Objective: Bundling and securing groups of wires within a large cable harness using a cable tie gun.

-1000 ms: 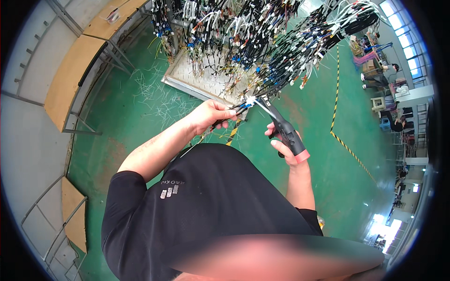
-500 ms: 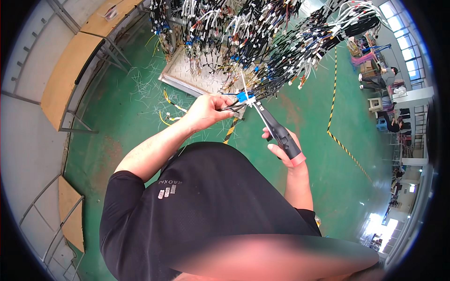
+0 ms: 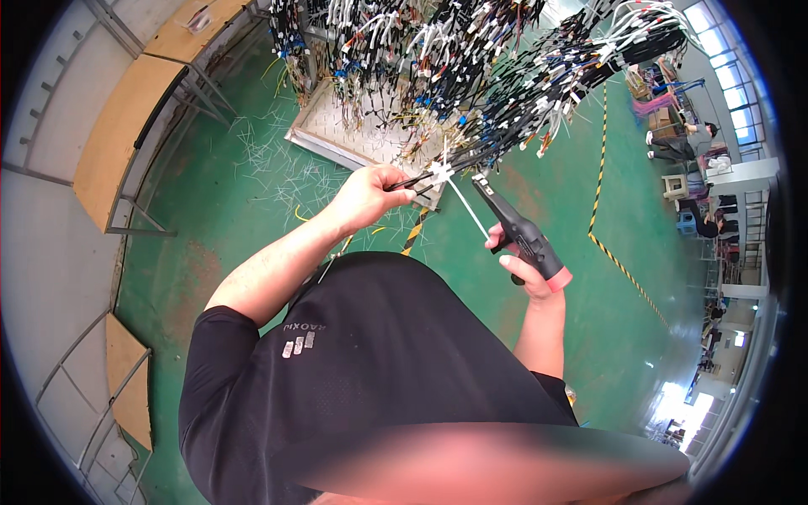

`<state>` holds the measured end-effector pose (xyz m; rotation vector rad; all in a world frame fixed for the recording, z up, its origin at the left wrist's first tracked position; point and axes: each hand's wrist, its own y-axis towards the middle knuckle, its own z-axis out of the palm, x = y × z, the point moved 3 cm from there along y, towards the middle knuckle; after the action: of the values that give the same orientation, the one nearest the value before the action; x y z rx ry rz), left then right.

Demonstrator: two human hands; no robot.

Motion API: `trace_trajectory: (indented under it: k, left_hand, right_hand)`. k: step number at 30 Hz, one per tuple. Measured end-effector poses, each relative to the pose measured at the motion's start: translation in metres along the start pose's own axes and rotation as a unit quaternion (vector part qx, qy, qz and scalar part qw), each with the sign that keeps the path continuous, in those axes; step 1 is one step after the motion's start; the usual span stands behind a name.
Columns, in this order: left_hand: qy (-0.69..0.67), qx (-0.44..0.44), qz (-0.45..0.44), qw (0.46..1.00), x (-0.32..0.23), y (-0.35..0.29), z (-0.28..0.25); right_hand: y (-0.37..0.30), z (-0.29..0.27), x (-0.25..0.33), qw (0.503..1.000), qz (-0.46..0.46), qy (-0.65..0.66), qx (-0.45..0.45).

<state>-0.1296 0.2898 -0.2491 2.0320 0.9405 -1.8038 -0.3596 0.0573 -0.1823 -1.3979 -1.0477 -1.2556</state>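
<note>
My left hand [image 3: 368, 200] is closed, pinching black cables of a wire harness [image 3: 492, 143] close to their end. Just right of its fingers, white connectors or ties [image 3: 440, 172] cluster on the bundle. A long white cable tie strip [image 3: 469, 207] runs from that cluster down to the fingers of my right hand [image 3: 528, 268]; whether it is joined at either end I cannot tell. My right hand is wrapped round the grip of a black cable tie gun [image 3: 523, 231] with a pinkish-red rear end. Its nose points up-left, a little apart from the bundle.
Many hanging wire harnesses [image 3: 404, 50] crowd the far side above a pale tray [image 3: 328, 156]. White tie scraps [image 3: 261, 156] litter the green floor at left. Wooden-topped tables [image 3: 126, 135] line the left wall. Other people [image 3: 686, 139] are far off to the right.
The tie gun has drawn back to the right and down from the bundle, leaving the white strip apart from it. A blue piece at the bundle no longer shows. My left hand barely moved.
</note>
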Motion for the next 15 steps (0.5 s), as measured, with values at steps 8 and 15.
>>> trace_trajectory:
  k: [8,15]
  left_hand:
    - [-0.016,-0.001,0.020,1.000,-0.003,-0.002,0.003]
    - [0.079,-0.033,0.108,0.990,-0.013,-0.006,0.000]
  right_hand:
    - [0.004,0.015,-0.008,0.999,0.009,-0.025,0.037]
    - [-0.001,0.020,-0.013,1.000,0.020,0.004,0.014]
